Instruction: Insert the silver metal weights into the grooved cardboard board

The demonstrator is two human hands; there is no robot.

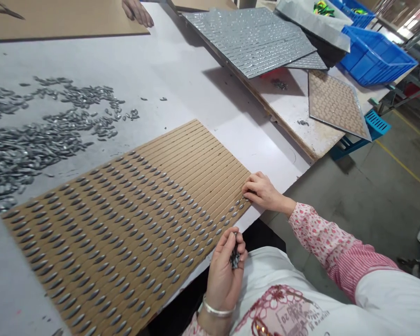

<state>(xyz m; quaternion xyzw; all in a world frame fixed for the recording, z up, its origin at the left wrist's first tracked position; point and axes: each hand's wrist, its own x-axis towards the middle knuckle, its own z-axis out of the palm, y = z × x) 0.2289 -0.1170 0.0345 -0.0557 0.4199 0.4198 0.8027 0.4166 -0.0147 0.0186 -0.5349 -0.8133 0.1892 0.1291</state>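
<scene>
A grooved brown cardboard sheet (210,163) lies slanted on the white table, with rows of small grey spindle-shaped metal sinkers (136,267) set along its grooves. Bare grooves show toward its far right part. My left hand (226,268), a bangle at its wrist, is curled around a small bunch of these sinkers (234,259) just off the sheet's near edge. At the right end of the sheet, my right hand (262,190) has its fingers pinched together over a groove. A sinker shows at its fingertips, partly covered by them.
A large loose pile of sinkers (38,144) spreads over the left of the table. Another person's hand (137,11) rests on a cardboard sheet (66,21) at the back. Grey-coated boards (248,39), a patterned board (336,102) and a blue basket (374,53) stand at the right.
</scene>
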